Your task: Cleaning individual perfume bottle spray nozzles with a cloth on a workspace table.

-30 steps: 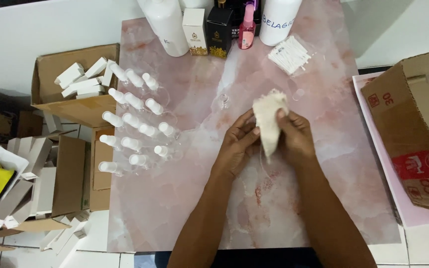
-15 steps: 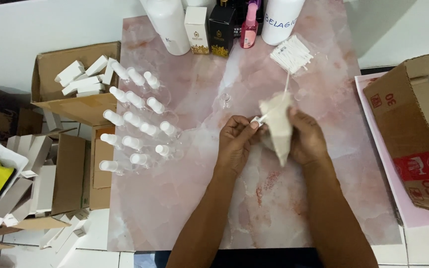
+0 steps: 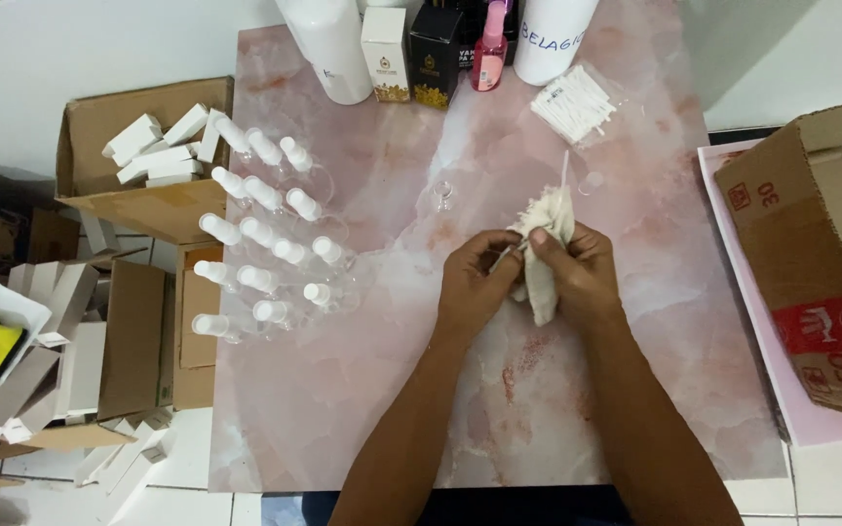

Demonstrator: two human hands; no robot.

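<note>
Cloth shifted left, now bunched | right hand [image 3: 582, 273] grips white cloth [image 3: 544, 255] | left hand [image 3: 475, 282] pinches its edge | near clear spray bottles [image 3: 270, 234]

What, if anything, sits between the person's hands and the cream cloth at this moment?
Nothing visible does. The right hand is wrapped around the cream cloth, and the left hand pinches at its edge beside a thin white tube sticking up from the cloth. The pink marble table around them is bare.
</note>
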